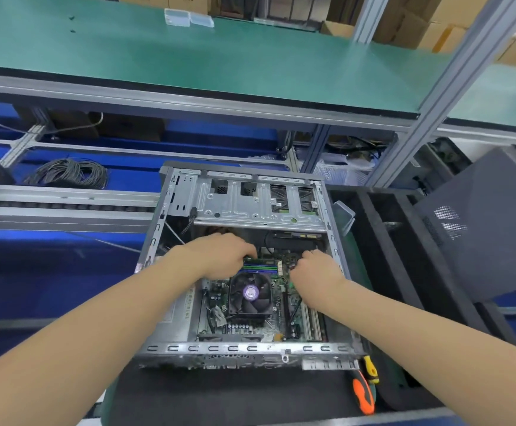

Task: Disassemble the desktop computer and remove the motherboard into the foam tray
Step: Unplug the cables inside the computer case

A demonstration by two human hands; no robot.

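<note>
An open desktop case (pixel 170 302) lies on its side in front of me. The green motherboard (pixel 281 290) sits inside it, with a black CPU fan (pixel 250 295) in the middle. My left hand (pixel 226 256) reaches in over the memory slots (pixel 258 269), fingers curled down at the far edge of the board; what they hold is hidden. My right hand (pixel 319 269) is curled over the board's far right part, its fingertips hidden among connectors. A black foam tray (pixel 382 241) stands to the right of the case.
A grey side panel (pixel 490 229) leans at the right. Two screwdrivers, an orange one (pixel 362 395) and a yellow one (pixel 371 368), lie by the case's near right corner. A coil of cable (pixel 69 173) sits at back left. A green shelf (pixel 189 56) overhangs the bench.
</note>
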